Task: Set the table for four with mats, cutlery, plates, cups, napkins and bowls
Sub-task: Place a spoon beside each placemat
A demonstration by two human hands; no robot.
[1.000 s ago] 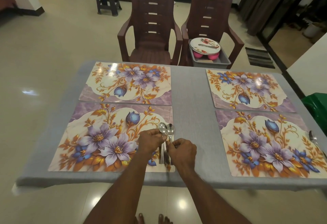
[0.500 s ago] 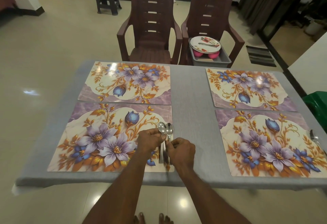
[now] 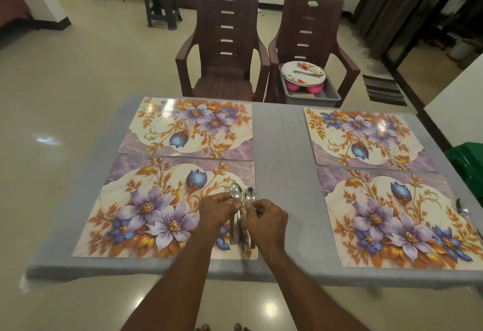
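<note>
Behind the tabletop (image 3: 282, 148), two brown chairs (image 3: 224, 51), one bearing a plate-filled tub (image 3: 311, 95). Left hand (image 3: 217, 209) and right hand (image 3: 269, 217) each pinching shiny spoons (image 3: 241, 195) on near-left floral mat (image 3: 146, 208).

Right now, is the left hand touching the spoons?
Touching. The head view shows the left hand with its fingers curled onto the spoons on the near left mat.

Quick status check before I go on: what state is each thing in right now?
Left hand: pinching the left spoon.
Right hand: pinching the right spoon.
Near left mat: flat, spoons on its right edge.
Plates: stacked in the grey tub on the chair.
Near right mat: cutlery at right edge.
</note>
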